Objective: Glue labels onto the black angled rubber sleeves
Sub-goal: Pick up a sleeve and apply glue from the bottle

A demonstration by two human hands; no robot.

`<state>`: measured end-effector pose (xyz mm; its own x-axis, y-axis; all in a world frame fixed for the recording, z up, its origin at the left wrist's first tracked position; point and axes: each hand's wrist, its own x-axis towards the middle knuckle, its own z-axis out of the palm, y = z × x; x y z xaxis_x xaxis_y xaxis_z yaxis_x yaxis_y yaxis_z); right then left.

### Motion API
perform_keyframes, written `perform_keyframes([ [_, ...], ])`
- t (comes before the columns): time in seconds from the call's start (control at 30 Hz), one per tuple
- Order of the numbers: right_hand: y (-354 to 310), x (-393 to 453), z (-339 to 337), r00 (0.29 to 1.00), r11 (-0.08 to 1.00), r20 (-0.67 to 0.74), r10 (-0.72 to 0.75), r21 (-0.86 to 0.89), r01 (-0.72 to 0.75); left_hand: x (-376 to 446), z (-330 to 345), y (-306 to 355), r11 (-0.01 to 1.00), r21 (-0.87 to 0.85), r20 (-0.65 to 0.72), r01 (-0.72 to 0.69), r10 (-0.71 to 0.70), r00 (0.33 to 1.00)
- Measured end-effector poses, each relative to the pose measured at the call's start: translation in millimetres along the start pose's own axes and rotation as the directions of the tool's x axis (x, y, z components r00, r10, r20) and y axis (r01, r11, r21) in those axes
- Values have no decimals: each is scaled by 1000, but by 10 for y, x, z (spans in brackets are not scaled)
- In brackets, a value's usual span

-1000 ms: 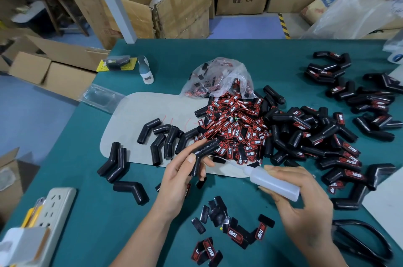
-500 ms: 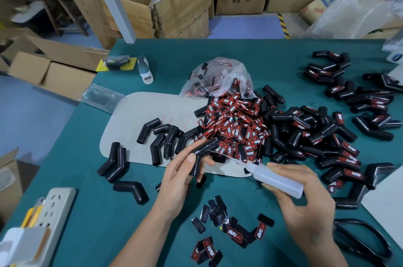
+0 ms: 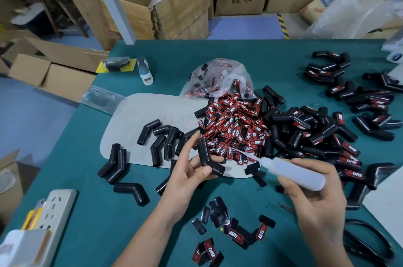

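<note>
My left hand grips a black angled rubber sleeve between thumb and fingers, one end pointing up, index finger stretched out. My right hand holds a translucent glue bottle, its thin nozzle aimed left toward the sleeve and stopping short of it. A heap of red-and-black labels lies just behind the sleeve. Plain sleeves rest on the grey mat at left. Labelled sleeves are piled at right.
Loose labels lie on the green table near me. A clear bag of labels sits behind the heap. A power strip is at the front left, black scissors at the front right. Cardboard boxes stand beyond the table.
My left hand turned the sleeve so one end points up. My right hand carried the glue bottle up and left, nozzle closer to the sleeve.
</note>
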<state>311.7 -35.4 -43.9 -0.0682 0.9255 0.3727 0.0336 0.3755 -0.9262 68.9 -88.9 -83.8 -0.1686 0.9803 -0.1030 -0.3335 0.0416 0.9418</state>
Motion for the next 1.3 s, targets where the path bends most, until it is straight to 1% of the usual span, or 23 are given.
perform_keyframes([
  [0.13,25,-6,-30,999,1000,47,27,-9,-26,16,47,-31,998,70,-76,-2,7,997],
  [0.27,20,-4,-20,994,998,104,-39,-48,44,25,64,-65,996,93,-153,-8,22,988],
  [0.37,13,1,-14,991,996,118,-66,-54,72,30,42,-79,993,114,-171,-14,34,985],
  [0.5,39,-12,-14,992,995,111,-62,-73,70,31,35,-86,989,146,-187,-13,40,982],
  [0.6,38,-6,-13,993,994,95,-68,-79,76,22,34,-68,989,145,-168,-29,54,984],
  [0.73,4,14,-16,992,990,74,-105,-83,111,-13,43,-49,972,211,-142,-99,131,981],
  [0.83,-8,11,-20,992,989,71,-104,-98,110,-31,35,-36,953,249,-169,-173,219,961],
  [0.97,-4,-4,-11,977,969,123,-173,-156,191,-22,21,-12,924,283,-200,-255,317,927],
  [1.03,3,-23,10,966,955,156,-206,-186,233,-19,27,-2,918,286,-207,-276,340,917],
  [1.17,4,-35,47,951,929,177,-253,-232,290,-23,36,12,915,267,-220,-302,362,906],
  [1.3,15,-29,39,946,913,169,-278,-258,315,-29,34,-3,895,316,-222,-316,393,892],
])
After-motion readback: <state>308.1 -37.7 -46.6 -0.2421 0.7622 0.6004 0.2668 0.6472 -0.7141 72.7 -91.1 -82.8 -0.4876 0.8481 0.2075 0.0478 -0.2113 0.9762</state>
